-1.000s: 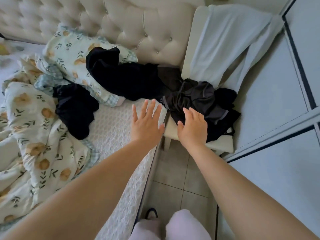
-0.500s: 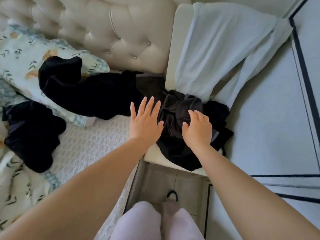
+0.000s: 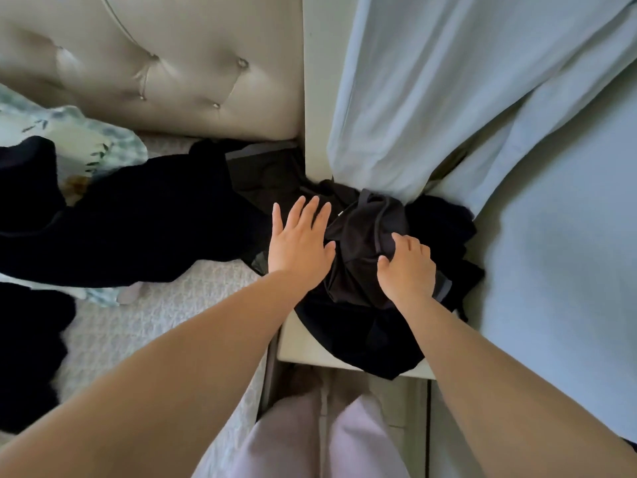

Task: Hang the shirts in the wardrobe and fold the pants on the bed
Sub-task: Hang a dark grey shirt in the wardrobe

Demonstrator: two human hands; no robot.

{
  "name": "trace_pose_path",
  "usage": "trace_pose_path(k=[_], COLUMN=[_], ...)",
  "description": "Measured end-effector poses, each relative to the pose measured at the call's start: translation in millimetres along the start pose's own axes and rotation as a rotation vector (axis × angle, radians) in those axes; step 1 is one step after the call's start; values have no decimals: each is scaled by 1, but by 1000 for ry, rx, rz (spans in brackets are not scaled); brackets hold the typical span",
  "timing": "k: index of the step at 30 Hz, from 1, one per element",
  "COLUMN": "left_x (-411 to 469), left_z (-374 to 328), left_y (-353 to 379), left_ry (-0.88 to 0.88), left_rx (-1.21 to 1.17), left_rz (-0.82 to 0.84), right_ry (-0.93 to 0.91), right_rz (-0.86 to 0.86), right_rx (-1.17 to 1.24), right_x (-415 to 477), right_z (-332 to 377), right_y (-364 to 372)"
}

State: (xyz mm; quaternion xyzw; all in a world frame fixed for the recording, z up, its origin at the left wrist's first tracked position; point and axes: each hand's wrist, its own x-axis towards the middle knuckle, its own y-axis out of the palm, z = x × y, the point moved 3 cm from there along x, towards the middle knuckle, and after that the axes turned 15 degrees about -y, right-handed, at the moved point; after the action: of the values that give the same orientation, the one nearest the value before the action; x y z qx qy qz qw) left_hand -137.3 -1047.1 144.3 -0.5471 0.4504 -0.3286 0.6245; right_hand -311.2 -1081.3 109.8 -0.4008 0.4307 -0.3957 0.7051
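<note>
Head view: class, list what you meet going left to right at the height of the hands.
In order: long dark garment → left hand, flat and open → bunched black garment → right hand, gripping that garment → pale wardrobe door.

On the chair (image 3: 303, 343), right of the bed (image 3: 155, 322), lies a clothes pile (image 3: 362, 229).
</note>
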Motion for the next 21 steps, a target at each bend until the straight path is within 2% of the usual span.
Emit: trace_pose_path(k=[6, 12, 15, 18, 21], left_x=[33, 45, 49, 53, 54], left_z=[-16, -29, -31, -32, -32], left_y=[51, 82, 92, 96, 99], left_ry=[-17, -33, -48, -111, -319], left_rx=[2, -36, -118, -297, -608], left_rz=[119, 184, 220, 281, 507], right_ry=[152, 315, 369, 310, 133], right_rz=[62, 46, 116, 131, -41], right_rx=[162, 277, 338, 318, 339], right_x=[57, 102, 114, 116, 103], right_z=[-38, -69, -79, -80, -60], right_y=[32, 59, 73, 79, 72])
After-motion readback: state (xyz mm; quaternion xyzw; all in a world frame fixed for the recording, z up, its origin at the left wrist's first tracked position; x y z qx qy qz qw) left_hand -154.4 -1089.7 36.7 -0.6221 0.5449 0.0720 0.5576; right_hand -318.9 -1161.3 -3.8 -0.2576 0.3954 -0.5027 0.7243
